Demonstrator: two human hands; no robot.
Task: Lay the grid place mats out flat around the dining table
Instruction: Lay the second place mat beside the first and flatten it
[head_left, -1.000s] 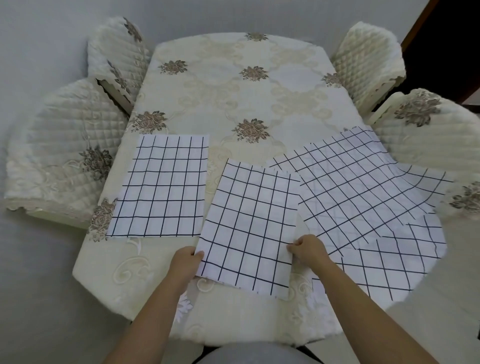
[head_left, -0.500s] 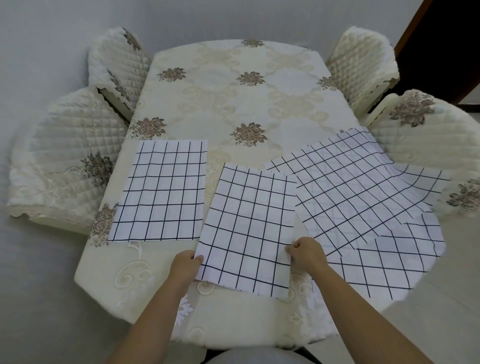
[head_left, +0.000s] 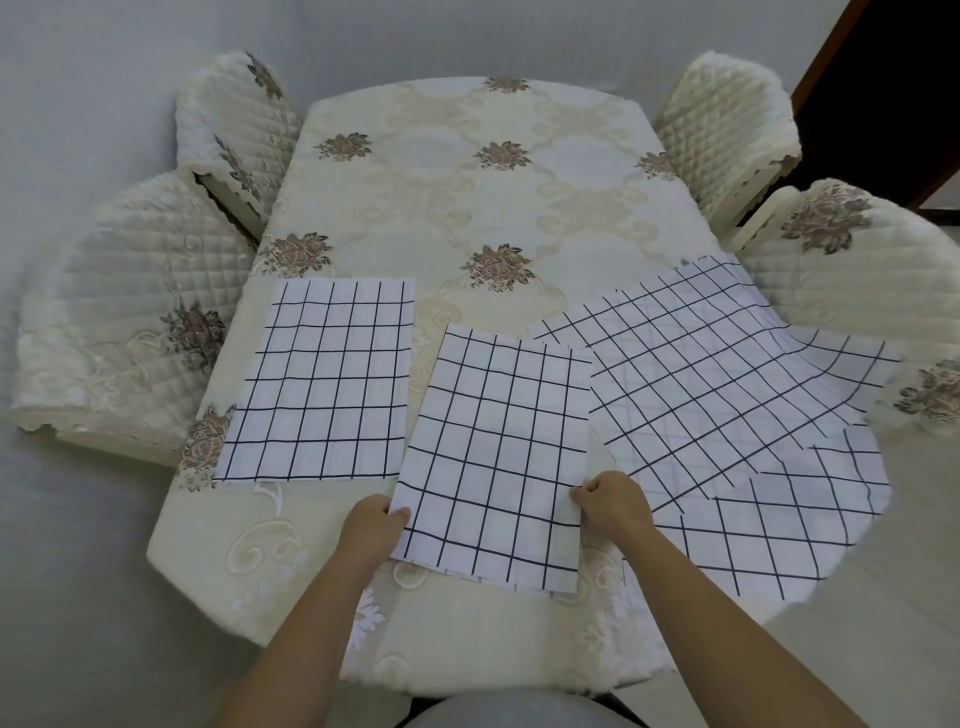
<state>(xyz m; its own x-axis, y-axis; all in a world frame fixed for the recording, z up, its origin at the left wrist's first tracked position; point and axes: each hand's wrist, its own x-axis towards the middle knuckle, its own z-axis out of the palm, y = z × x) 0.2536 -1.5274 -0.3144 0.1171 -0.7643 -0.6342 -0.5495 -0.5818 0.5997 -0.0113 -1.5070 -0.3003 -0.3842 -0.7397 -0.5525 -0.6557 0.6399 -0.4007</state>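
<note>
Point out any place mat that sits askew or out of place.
The heap of mats on the right lies diagonal, overlapped and hanging past the table edge. The middle mat, held by left hand and right hand, is tilted; the left mat lies square.

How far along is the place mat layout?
Done: the left grid mat lies flat by the dining table's left edge. In hand: the left hand and right hand pinch the side edges of the middle grid mat, which sits slightly askew. Left: the pile of grid mats on the right overlaps loosely and reaches past the table's edge; no mat lies by the far chairs.
</note>
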